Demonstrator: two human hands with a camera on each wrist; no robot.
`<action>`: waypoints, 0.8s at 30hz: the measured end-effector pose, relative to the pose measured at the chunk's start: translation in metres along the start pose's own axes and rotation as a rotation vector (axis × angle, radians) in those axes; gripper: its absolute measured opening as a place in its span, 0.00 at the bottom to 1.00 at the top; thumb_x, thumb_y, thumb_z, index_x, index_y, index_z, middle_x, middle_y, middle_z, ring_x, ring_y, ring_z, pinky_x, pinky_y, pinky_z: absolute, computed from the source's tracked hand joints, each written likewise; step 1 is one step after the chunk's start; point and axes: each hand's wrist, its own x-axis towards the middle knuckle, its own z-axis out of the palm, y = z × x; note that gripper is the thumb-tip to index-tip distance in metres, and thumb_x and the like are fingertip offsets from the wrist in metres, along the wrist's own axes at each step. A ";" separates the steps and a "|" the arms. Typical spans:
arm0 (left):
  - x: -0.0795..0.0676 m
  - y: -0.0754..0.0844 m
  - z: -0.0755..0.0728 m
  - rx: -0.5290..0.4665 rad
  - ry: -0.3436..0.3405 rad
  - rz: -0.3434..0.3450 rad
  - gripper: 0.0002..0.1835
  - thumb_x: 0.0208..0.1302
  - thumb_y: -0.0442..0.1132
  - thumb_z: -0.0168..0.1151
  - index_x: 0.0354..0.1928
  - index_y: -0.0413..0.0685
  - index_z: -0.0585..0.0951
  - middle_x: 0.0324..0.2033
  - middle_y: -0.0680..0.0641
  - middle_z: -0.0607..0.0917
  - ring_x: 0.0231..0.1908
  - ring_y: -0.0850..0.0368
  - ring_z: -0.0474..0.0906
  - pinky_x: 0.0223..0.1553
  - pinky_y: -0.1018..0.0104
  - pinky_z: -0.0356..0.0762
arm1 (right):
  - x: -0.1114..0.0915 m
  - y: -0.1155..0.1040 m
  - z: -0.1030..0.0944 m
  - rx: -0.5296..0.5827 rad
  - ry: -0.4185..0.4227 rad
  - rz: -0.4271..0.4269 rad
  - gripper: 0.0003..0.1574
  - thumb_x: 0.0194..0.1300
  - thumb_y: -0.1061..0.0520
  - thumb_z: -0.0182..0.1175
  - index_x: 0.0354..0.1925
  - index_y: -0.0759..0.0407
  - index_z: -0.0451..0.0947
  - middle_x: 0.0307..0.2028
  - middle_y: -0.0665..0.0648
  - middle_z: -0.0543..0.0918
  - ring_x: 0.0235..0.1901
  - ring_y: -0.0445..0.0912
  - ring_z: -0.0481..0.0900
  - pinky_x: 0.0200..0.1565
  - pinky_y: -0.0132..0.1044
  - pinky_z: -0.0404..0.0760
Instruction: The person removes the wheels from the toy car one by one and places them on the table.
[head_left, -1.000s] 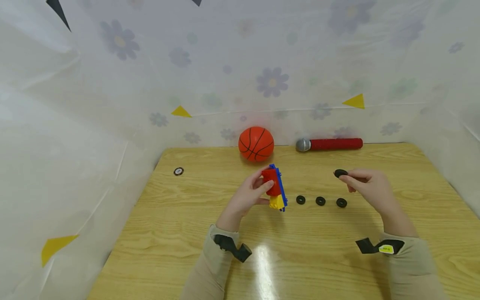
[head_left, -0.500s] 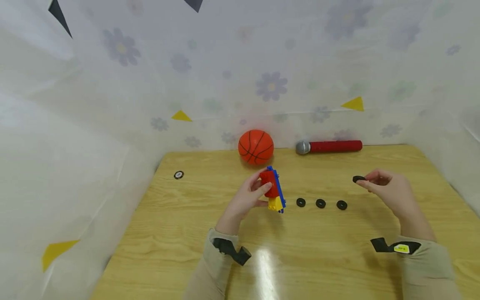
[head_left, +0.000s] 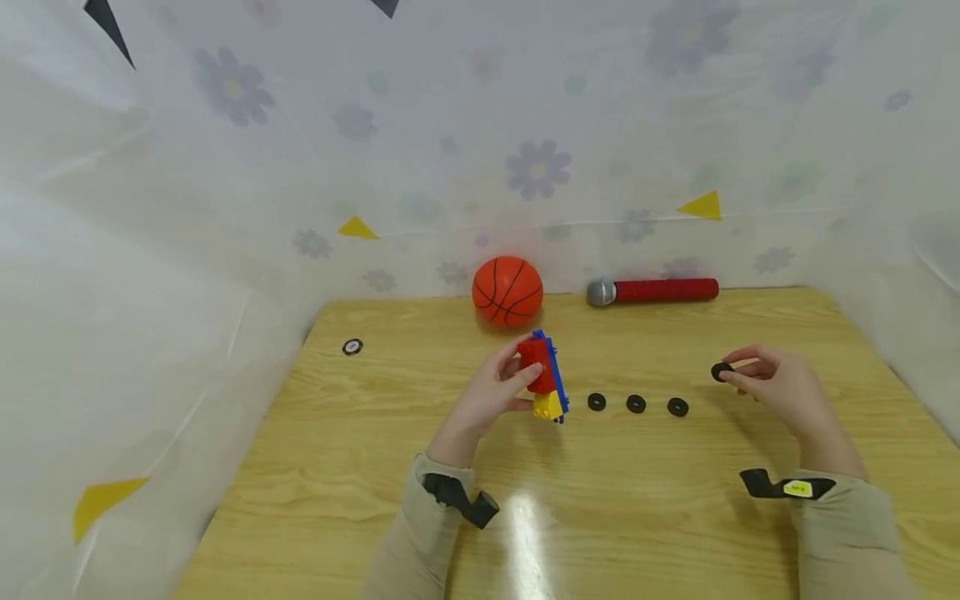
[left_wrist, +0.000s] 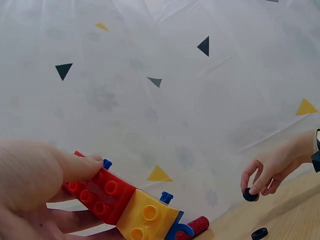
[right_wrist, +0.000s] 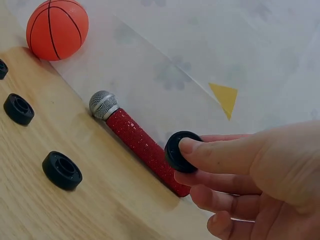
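My left hand (head_left: 480,404) holds a toy block car (head_left: 548,406) tilted up on end above the table. Its red brick (left_wrist: 112,188) and yellow brick (left_wrist: 150,212) sit on a blue base with short blue pegs (left_wrist: 166,197) sticking out. To the right, my right hand (head_left: 783,398) pinches a small black toy wheel (right_wrist: 180,151) between thumb and fingers, raised off the table. Three more black wheels lie in a row between the hands: a left one (head_left: 596,402), a middle one (head_left: 636,403) and a right one (head_left: 678,407).
An orange toy basketball (head_left: 507,292) and a red microphone (head_left: 663,290) with a silver head lie along the back edge of the wooden table (head_left: 337,500). At the back left lies a black-and-white round chip (head_left: 352,346). White patterned sheets (head_left: 420,125) enclose the back and sides.
My right hand has moved right with the wheel, then slightly down toward the table, and the wheel has turned to show more of its face. My left hand and the car stay nearly still.
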 end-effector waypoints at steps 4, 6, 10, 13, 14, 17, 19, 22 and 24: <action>0.000 0.001 -0.001 0.010 -0.003 0.015 0.30 0.75 0.39 0.54 0.75 0.56 0.61 0.66 0.37 0.73 0.64 0.39 0.72 0.49 0.45 0.83 | 0.001 0.007 0.005 -0.003 -0.037 0.021 0.24 0.70 0.46 0.61 0.53 0.62 0.77 0.35 0.62 0.88 0.27 0.40 0.81 0.26 0.34 0.75; 0.000 0.001 -0.002 0.013 -0.005 0.016 0.30 0.75 0.39 0.54 0.76 0.56 0.60 0.66 0.37 0.73 0.64 0.39 0.72 0.50 0.45 0.82 | 0.001 0.009 0.006 -0.006 -0.054 0.027 0.24 0.71 0.46 0.60 0.53 0.63 0.78 0.35 0.62 0.88 0.27 0.39 0.80 0.27 0.33 0.76; -0.001 0.002 -0.002 0.022 -0.003 0.007 0.31 0.75 0.39 0.55 0.76 0.56 0.60 0.67 0.38 0.72 0.64 0.40 0.71 0.50 0.45 0.83 | 0.002 0.012 0.007 -0.031 -0.088 0.042 0.24 0.70 0.48 0.61 0.52 0.66 0.81 0.35 0.59 0.87 0.28 0.35 0.77 0.27 0.33 0.77; -0.001 0.002 -0.002 0.025 -0.003 0.010 0.30 0.75 0.39 0.54 0.76 0.55 0.60 0.67 0.38 0.72 0.64 0.40 0.71 0.50 0.46 0.83 | 0.003 0.014 0.007 -0.066 -0.126 0.063 0.25 0.70 0.47 0.61 0.52 0.67 0.82 0.35 0.58 0.87 0.29 0.35 0.77 0.28 0.32 0.77; -0.001 0.002 -0.002 0.021 -0.002 0.008 0.31 0.75 0.39 0.54 0.76 0.55 0.60 0.67 0.38 0.72 0.64 0.40 0.71 0.50 0.46 0.83 | 0.003 0.015 0.007 -0.076 -0.141 0.070 0.25 0.70 0.47 0.61 0.52 0.67 0.82 0.35 0.58 0.87 0.30 0.36 0.77 0.28 0.32 0.76; -0.001 0.002 -0.002 0.013 -0.004 0.014 0.31 0.75 0.38 0.54 0.76 0.55 0.60 0.67 0.36 0.72 0.64 0.39 0.71 0.50 0.45 0.83 | 0.005 0.019 0.009 -0.099 -0.175 0.074 0.25 0.70 0.48 0.61 0.53 0.68 0.81 0.36 0.59 0.87 0.31 0.38 0.77 0.28 0.31 0.75; -0.001 0.002 -0.002 0.011 -0.004 0.015 0.30 0.75 0.38 0.54 0.76 0.55 0.60 0.67 0.36 0.72 0.64 0.39 0.72 0.50 0.45 0.83 | 0.006 0.021 0.010 -0.108 -0.177 0.070 0.25 0.69 0.49 0.63 0.53 0.69 0.80 0.37 0.61 0.87 0.31 0.39 0.76 0.28 0.31 0.75; -0.002 0.004 -0.002 0.017 -0.006 0.017 0.31 0.75 0.38 0.54 0.76 0.55 0.60 0.67 0.36 0.72 0.64 0.39 0.71 0.50 0.45 0.82 | 0.007 0.024 0.013 -0.123 -0.165 0.062 0.22 0.67 0.52 0.64 0.50 0.69 0.81 0.38 0.62 0.86 0.31 0.40 0.76 0.28 0.31 0.75; -0.003 0.005 -0.002 0.020 -0.006 0.017 0.31 0.75 0.38 0.54 0.76 0.55 0.60 0.67 0.36 0.72 0.65 0.38 0.71 0.51 0.45 0.82 | 0.008 0.027 0.014 -0.141 -0.162 0.056 0.20 0.67 0.53 0.65 0.48 0.68 0.82 0.38 0.64 0.87 0.31 0.40 0.76 0.28 0.31 0.74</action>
